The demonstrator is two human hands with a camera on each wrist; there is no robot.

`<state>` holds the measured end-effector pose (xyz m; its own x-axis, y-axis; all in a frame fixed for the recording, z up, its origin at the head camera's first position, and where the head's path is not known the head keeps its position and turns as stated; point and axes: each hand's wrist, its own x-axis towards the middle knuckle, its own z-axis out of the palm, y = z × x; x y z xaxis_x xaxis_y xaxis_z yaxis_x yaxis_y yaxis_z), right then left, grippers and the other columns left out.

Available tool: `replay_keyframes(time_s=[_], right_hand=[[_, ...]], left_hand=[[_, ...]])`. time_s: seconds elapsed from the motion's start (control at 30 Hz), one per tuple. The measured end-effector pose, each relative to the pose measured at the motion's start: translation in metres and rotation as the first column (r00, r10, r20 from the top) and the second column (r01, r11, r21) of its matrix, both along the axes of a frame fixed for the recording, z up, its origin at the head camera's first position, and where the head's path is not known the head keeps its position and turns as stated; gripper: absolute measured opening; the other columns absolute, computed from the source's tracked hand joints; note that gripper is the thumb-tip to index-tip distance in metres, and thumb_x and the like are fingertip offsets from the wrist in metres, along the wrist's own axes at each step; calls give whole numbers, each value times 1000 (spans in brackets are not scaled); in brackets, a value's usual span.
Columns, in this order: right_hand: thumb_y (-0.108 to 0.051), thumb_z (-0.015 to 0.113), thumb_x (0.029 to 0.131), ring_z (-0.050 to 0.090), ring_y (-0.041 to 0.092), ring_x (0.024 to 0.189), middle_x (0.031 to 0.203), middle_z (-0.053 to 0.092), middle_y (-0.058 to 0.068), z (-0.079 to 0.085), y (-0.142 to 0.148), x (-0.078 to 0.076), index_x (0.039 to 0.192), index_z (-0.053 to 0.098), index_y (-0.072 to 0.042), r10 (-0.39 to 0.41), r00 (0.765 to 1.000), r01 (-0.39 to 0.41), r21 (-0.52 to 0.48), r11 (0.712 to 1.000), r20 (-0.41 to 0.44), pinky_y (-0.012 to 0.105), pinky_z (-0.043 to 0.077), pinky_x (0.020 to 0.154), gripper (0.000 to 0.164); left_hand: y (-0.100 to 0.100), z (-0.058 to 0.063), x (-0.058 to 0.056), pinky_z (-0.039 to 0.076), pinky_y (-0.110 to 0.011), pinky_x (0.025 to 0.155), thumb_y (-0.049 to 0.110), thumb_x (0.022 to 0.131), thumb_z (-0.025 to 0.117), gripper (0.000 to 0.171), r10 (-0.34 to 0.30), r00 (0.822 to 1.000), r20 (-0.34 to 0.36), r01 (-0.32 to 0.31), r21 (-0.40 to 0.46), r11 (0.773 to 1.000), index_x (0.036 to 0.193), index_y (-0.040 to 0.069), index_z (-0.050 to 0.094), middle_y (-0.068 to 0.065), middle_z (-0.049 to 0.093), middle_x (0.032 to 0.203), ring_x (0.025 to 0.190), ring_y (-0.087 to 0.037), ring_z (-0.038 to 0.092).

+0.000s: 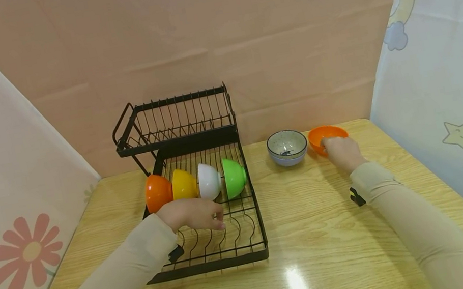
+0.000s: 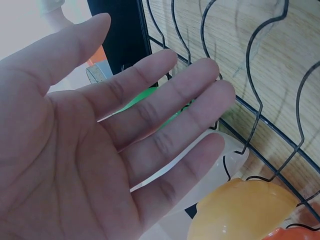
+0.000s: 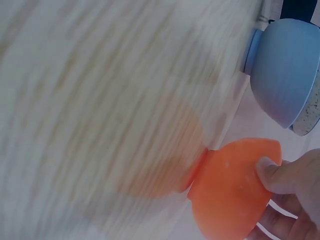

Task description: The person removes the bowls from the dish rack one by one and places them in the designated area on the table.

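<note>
The right hand [image 1: 343, 153] pinches the rim of an orange bowl [image 3: 230, 190], with the thumb on the outer wall and the other fingers on the inner side. This bowl is just beyond the hand, at the far part of the wooden table [image 1: 310, 223]; whether its foot rests fully on the wood, I cannot say with certainty. Near this hand, on its left, a speckled bowl [image 1: 287, 142] sits inside a bluish bowl [image 1: 288, 159].

The left hand [image 1: 197, 214] is above the front part of a black dish rack [image 1: 208, 266], its fingers loosely extended and the thumb standing apart from them. Just beyond this hand, four bowls stand tilted on their sides in one row: a red-orange bowl [image 1: 158, 192], a yellow bowl [image 1: 184, 184], a white bowl [image 1: 209, 181] and a green bowl [image 1: 235, 178]. Farther behind them rises the upper tier [image 1: 177, 141] of the rack.
</note>
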<state>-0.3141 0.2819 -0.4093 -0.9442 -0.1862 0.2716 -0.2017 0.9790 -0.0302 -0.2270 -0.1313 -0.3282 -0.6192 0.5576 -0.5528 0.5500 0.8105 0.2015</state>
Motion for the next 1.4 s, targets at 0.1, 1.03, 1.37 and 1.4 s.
replay_keyframes(time_s=[0.1,1.03,1.37,1.4], right_hand=[[0,62,88,65,37,71,86,71,19,-1,-2,1,96,67,-3,-11,999,11,4,1000,33,53,52,56,11],[-11,58,94,51,44,109,118,56,26,42,-21,22,125,51,6,165,977,-199,-294,935,-136,58,40,96,36],[-13,60,94,66,28,90,112,68,15,48,-70,46,118,59,1,330,942,-337,-220,916,-66,44,53,81,27],[-13,61,95,67,25,89,110,69,12,47,-75,47,115,62,-1,348,936,-351,-213,912,-52,42,54,79,24]], left_hand=[[0,-1,0,47,-32,80,38,97,58,20,-3,1000,-2,3,-1,1000,103,20,61,7,60,99,86,-11,53],[-1,-7,0,47,-33,79,38,97,57,17,-3,1000,-5,3,-2,1000,101,22,61,7,61,98,85,-12,54],[1,-4,1,46,-32,77,38,97,57,16,-5,1000,-2,5,0,1000,100,22,60,7,59,93,83,-12,54],[1,-4,1,46,-32,77,39,97,57,17,-4,1000,0,4,1,1000,100,22,60,7,59,94,83,-12,54]])
